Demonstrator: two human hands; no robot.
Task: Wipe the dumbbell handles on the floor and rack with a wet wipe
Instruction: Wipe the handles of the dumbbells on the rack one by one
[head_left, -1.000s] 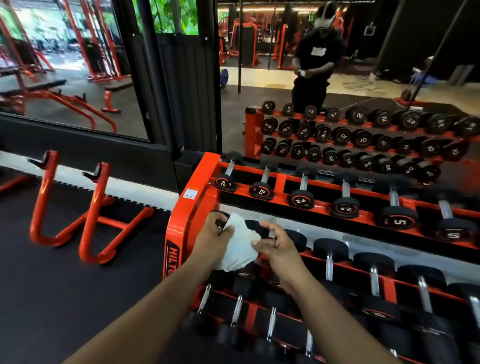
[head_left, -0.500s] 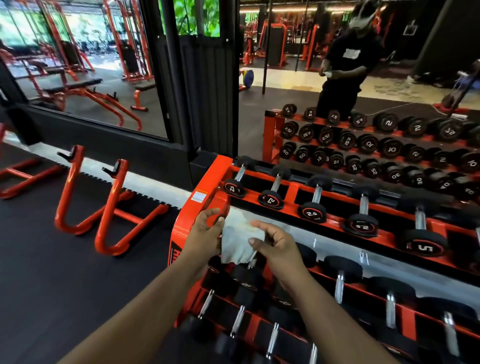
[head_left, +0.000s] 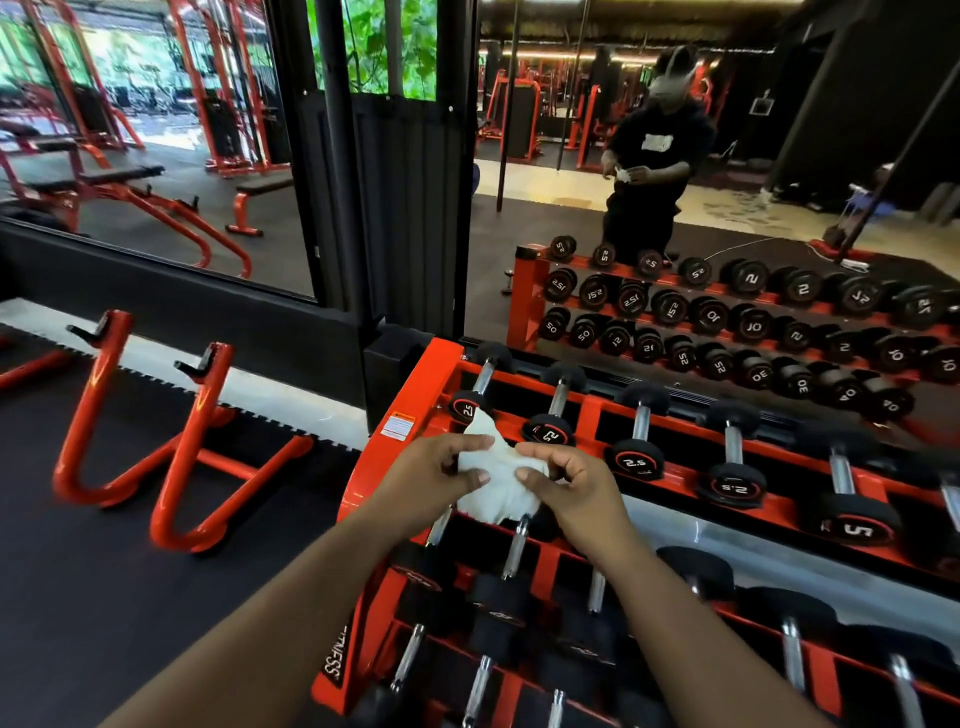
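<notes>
Gym floor, dumbbell rack in orange, seen from above at its left end.

Left hand and right hand close together over the rack's left end, both pinching one white wet wipe. Left thumb and fingertips curled onto the wipe's left edge; right thumb and forefinger nipping its right edge. Wipe bunched and crumpled between them, one corner poking up toward the top tier, lower edge hanging toward the middle tier. Held in the air, apparently not pressed to any handle.

Top tier: row of small dumbbells lying front to back, black heads, chrome handles. Leftmost 2.5 dumbbell just behind the wipe's raised corner. Next dumbbell just behind the right hand's fingers. Further right, a 2.5 dumbbell, another 2.5, then a 5 dumbbell.

Middle tier: chrome handle directly under the wipe, not touching as far as can be told. More black heads and handles on the lowest tier below the forearms.

White warning sticker on the rack's upper left corner, just beside the left hand.

Mirror behind the rack, reflecting rows of dumbbells and a standing person in dark clothes holding something white. Orange floor stand well to the left on black floor matting.
</notes>
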